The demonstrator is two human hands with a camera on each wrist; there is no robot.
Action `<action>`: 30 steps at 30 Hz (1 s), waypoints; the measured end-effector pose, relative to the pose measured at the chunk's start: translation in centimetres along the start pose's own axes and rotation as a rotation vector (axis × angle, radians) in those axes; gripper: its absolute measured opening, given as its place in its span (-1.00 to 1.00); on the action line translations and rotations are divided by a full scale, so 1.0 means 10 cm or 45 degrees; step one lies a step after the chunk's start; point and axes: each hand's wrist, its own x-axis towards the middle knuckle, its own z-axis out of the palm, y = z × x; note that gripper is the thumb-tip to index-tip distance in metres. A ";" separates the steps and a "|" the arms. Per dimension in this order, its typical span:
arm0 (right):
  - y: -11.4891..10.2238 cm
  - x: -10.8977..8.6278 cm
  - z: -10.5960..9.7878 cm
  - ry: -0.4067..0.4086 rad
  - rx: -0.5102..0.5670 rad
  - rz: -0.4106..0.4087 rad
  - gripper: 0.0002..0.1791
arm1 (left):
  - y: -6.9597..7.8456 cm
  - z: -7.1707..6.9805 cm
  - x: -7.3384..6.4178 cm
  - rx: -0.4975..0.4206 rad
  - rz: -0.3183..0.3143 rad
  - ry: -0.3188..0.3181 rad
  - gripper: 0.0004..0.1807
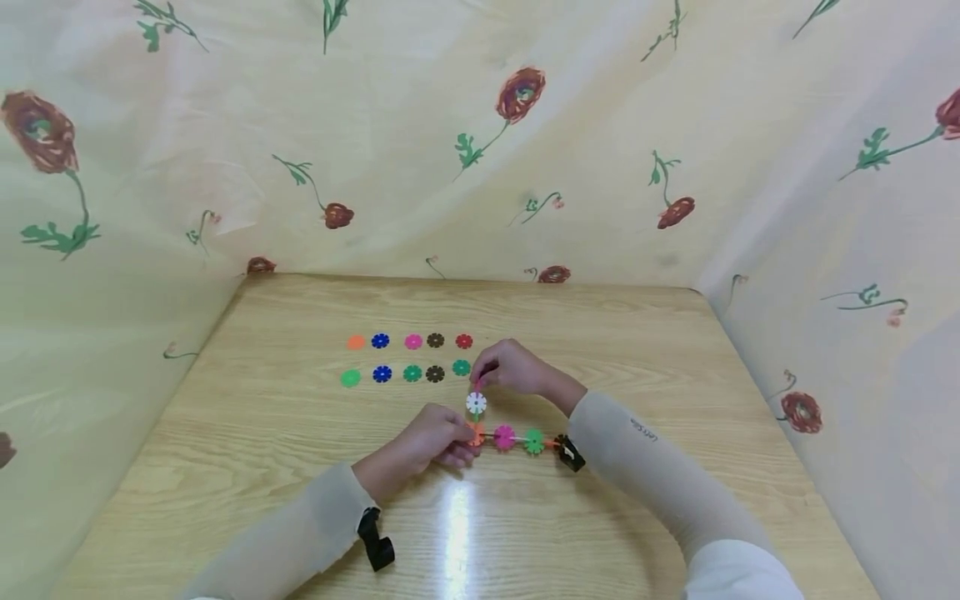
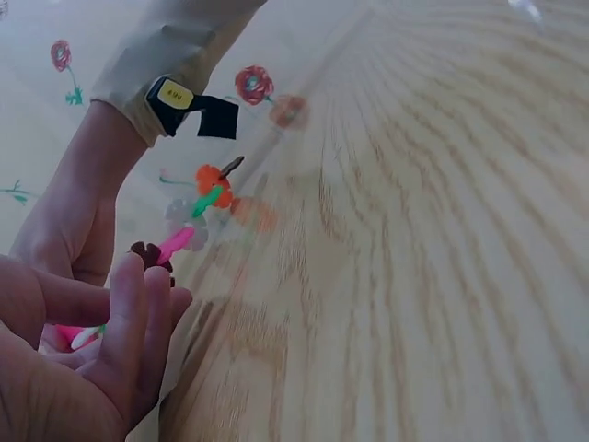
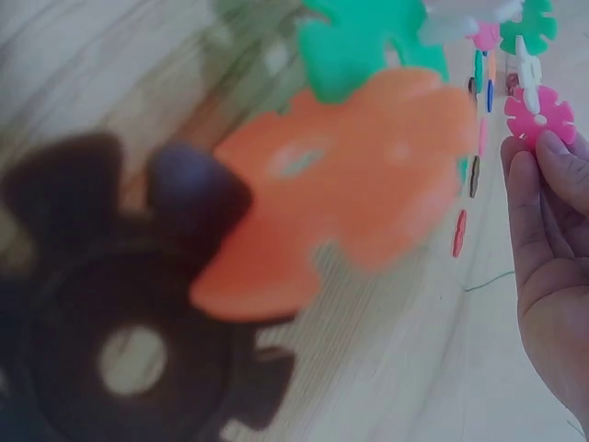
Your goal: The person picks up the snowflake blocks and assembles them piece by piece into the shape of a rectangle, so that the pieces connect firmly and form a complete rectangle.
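Note:
Several notched plastic discs are slotted into an L-shaped chain. At its corner my left hand (image 1: 435, 437) holds the orange disc (image 1: 477, 433), though the fingers cover part of it. My right hand (image 1: 517, 367) pinches a pink disc (image 3: 539, 112) at the far end of the short arm, linked to a white disc (image 1: 476, 403). Toward the right runs the long arm, with another pink disc (image 1: 504, 437), a green disc (image 1: 534, 441) and a brown disc (image 2: 147, 252). In the right wrist view, the brown end and a second orange disc (image 3: 350, 175) loom close and blurred.
Two rows of loose discs lie left of my right hand, among them a red disc (image 1: 464, 342), a blue disc (image 1: 381, 341) and a light green disc (image 1: 350, 378). The wooden table (image 1: 247, 417) meets flowered cloth (image 1: 390, 242) at its back and sides.

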 end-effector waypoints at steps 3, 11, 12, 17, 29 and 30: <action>0.00 0.00 0.02 -0.008 0.002 0.002 -0.90 | 0.02 -0.04 0.00 0.079 -0.001 0.014 -0.83; 0.01 -0.01 0.05 -0.007 0.001 0.011 -0.87 | 0.18 -0.18 0.09 0.205 0.012 0.168 -0.81; 0.01 -0.01 0.05 -0.010 -0.003 0.007 -0.85 | 0.20 -0.19 0.11 0.199 0.019 0.182 -0.83; 0.00 0.01 0.08 -0.034 -0.003 -0.002 -0.76 | 0.20 -0.18 0.19 0.161 0.049 0.199 -0.86; -0.01 0.06 0.11 -0.031 -0.013 0.008 -0.74 | 0.23 -0.17 0.23 0.106 0.048 0.226 -0.86; -0.01 0.06 0.12 -0.033 -0.008 0.008 -0.74 | 0.23 -0.17 0.23 0.102 0.051 0.224 -0.86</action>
